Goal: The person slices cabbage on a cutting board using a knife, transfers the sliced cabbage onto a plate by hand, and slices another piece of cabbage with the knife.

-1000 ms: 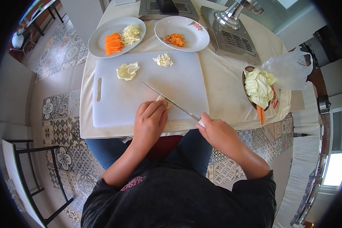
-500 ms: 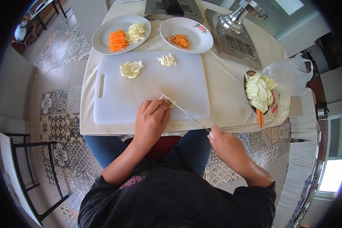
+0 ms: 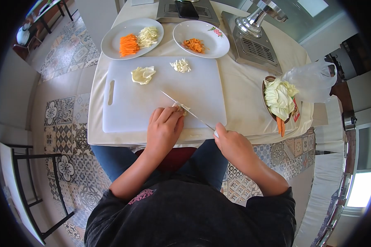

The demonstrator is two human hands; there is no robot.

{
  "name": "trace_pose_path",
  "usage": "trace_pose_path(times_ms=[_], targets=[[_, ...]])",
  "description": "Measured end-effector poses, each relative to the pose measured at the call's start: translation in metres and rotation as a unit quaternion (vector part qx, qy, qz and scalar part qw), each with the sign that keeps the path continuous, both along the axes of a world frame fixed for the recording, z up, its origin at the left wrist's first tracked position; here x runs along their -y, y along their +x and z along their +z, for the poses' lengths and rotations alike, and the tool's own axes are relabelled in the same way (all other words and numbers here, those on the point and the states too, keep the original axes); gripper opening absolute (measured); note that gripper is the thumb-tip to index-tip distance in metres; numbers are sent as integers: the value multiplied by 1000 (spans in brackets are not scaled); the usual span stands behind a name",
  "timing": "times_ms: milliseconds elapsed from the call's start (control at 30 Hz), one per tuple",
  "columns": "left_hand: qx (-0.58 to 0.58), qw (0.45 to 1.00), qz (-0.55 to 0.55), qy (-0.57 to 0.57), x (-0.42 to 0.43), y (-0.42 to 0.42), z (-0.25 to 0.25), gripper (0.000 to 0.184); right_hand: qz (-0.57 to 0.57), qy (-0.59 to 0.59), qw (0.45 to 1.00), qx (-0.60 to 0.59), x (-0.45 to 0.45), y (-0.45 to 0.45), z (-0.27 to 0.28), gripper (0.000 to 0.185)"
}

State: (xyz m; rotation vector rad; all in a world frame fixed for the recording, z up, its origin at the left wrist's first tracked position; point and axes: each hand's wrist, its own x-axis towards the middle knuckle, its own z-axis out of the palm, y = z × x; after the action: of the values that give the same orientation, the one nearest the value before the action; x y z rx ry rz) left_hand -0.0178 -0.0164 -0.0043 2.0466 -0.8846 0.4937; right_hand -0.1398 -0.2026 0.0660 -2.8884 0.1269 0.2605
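Observation:
My left hand (image 3: 164, 128) presses a small pale cabbage piece (image 3: 186, 108) down near the front of the white cutting board (image 3: 127, 111), its fingers curled and mostly covering it. My right hand (image 3: 235, 144) grips a knife (image 3: 200, 120) by its light handle. The blade slants up and left across the cabbage, close to my left fingertips. Farther back on the board lie a cabbage leaf piece (image 3: 143, 75) and a small heap of cut white cabbage (image 3: 180, 65).
Behind the board, one plate (image 3: 111, 42) bears carrot and cabbage strips; a floral plate (image 3: 214, 43) holds shredded carrot. A basket with cabbage (image 3: 279, 99) and carrots (image 3: 280, 126) stands right, beside a plastic bag (image 3: 313, 80). Metal stoves (image 3: 255, 47) line the back.
The knife has slid forward and left over the cabbage piece, my right hand moving with it. My left hand stays in nearly the same place.

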Motion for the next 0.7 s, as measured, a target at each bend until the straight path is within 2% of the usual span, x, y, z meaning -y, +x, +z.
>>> trace_pose_path(times_ms=[300, 700], targets=[[5, 1000, 20, -6, 3, -3, -1, 23, -4, -43, 999, -8, 14, -26, 7, 21], [16, 1000, 20, 0, 1, -3, -3, 21, -39, -41, 996, -63, 16, -59, 50, 22]])
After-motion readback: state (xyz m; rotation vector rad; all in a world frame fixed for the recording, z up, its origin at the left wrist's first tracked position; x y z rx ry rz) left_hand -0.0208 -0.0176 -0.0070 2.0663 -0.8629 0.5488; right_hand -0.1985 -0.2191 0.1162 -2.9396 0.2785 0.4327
